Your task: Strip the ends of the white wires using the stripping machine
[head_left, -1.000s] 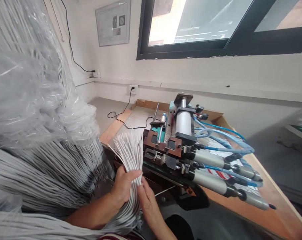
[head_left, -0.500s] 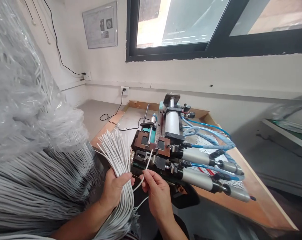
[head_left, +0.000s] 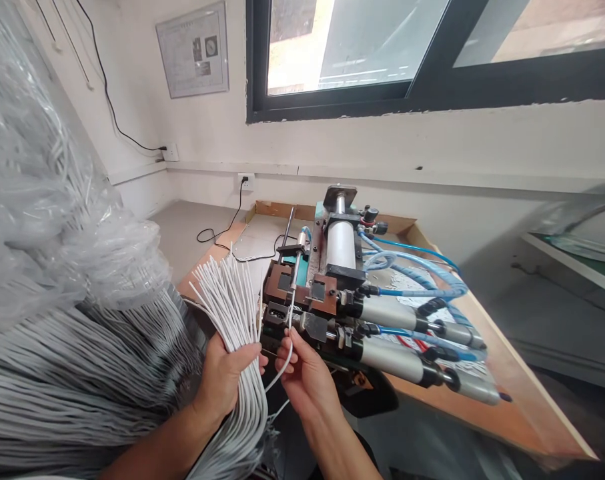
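Observation:
A thick bundle of white cables (head_left: 227, 300) is wrapped in my left hand (head_left: 227, 373), its cut ends fanning upward and its lengths drooping below. Between the thumb and fingers of my right hand (head_left: 299, 367) I pinch a single white cable (head_left: 291, 313). That cable points up into the gap of a pneumatic wire-stripping machine (head_left: 302, 293), between its brown blocks. My right fingertips are close to the machine's front edge. The lower part of the single cable curves back toward the bundle.
Silver air cylinders (head_left: 397, 350) stick out to the right, with blue air hoses (head_left: 417, 291) behind them. A wood-edged tray (head_left: 527, 373) surrounds the machine. At left lies a large heap of grey cables (head_left: 72, 380) beneath clear plastic wrap (head_left: 67, 200). A black cord (head_left: 217, 233) crosses the bench.
My right hand has moved slightly up and left toward the machine, bringing the single cable more upright and deeper into the gap. My left hand still grips the bundle.

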Motion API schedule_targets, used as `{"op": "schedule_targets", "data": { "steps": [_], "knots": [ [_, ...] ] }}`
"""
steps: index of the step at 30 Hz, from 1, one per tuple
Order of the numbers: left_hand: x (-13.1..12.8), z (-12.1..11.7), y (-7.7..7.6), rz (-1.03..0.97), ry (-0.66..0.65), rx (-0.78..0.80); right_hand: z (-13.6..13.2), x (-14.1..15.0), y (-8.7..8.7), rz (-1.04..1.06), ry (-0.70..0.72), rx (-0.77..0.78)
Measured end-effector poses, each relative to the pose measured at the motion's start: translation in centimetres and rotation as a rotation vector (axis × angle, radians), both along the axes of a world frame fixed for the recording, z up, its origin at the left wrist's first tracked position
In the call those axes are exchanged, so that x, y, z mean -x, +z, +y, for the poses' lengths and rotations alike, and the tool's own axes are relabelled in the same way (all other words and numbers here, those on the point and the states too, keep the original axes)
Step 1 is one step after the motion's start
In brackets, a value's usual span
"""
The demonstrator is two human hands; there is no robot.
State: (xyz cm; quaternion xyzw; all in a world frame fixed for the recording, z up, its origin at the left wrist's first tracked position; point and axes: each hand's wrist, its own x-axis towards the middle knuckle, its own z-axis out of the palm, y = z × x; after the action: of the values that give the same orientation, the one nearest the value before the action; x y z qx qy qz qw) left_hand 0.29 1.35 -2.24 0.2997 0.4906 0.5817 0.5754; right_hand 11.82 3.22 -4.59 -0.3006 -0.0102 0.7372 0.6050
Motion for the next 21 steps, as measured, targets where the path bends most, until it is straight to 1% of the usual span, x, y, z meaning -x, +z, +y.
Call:
{"op": "schedule_targets", "data": {
  "steps": [3, 5, 7, 9, 11, 14, 17, 21],
  "knots": [
    [0.0, 0.0, 0.1, 0.013, -0.028, 0.003, 0.1, 0.1, 0.2, 0.024, 0.008, 0.002],
    [-0.1, -0.1, 0.1, 0.020, -0.046, -0.008, -0.1, 0.3, 0.4, 0.020, 0.052, -0.008],
    [-0.2, -0.3, 0.1, 0.019, -0.070, -0.023, -0.3, 0.7, 0.7, -0.024, 0.131, -0.053],
    [-0.3, -0.5, 0.0, 0.018, -0.104, -0.035, -0.7, 1.1, 0.9, -0.123, 0.183, -0.128],
    [-0.4, -0.6, 0.0, 0.029, -0.124, -0.042, -1.2, 1.3, 1.0, -0.249, 0.153, -0.188],
    [-0.4, -0.8, -0.1, 0.032, -0.106, -0.059, -1.8, 1.4, 0.7, -0.386, 0.013, -0.185],
    [-0.2, -0.7, -0.1, 0.004, -0.075, -0.041, -2.2, 0.9, 0.2, -0.426, -0.083, -0.116],
    [0.0, -0.7, 0.1, -0.029, -0.046, 0.035, -2.4, 0.4, 0.1, -0.400, -0.075, -0.047]
  ]
}}
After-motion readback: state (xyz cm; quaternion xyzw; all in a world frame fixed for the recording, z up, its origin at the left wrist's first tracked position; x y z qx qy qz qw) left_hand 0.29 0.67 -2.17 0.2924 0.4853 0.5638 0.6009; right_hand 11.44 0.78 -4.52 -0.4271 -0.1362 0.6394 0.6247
